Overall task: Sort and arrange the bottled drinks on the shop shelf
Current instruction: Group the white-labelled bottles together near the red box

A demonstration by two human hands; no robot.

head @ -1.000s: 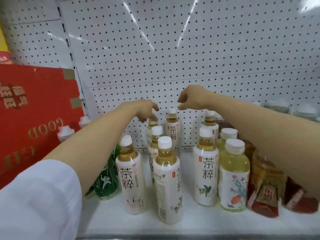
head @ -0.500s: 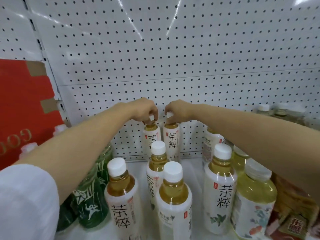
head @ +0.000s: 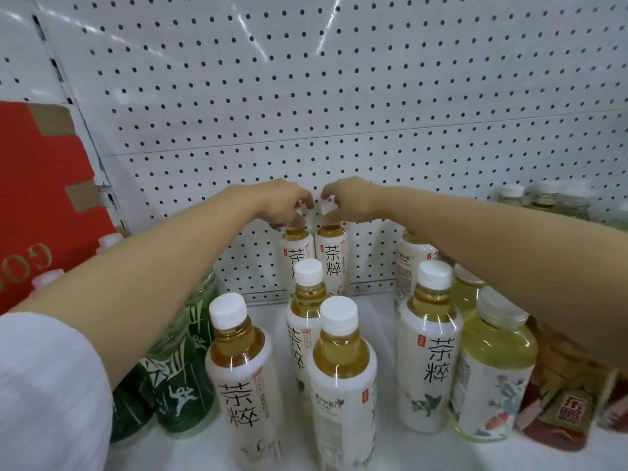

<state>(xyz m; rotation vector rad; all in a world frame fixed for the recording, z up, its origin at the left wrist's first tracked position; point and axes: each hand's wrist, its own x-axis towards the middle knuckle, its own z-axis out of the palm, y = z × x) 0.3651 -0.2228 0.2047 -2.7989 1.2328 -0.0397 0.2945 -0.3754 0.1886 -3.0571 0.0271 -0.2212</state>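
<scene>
Against the white pegboard back of the shelf [head: 380, 300], the left hand [head: 282, 202] and right hand [head: 346, 198] each pinch the cap of a rear tea bottle [head: 295, 256], [head: 331, 260], apparently squaring them side by side; next, likely release and align the front bottles.

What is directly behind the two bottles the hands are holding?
Behind the left bottle and right bottle stands the white pegboard. The left hand and right hand grip their caps, mostly covering them; front bottles hide their bases.
</scene>
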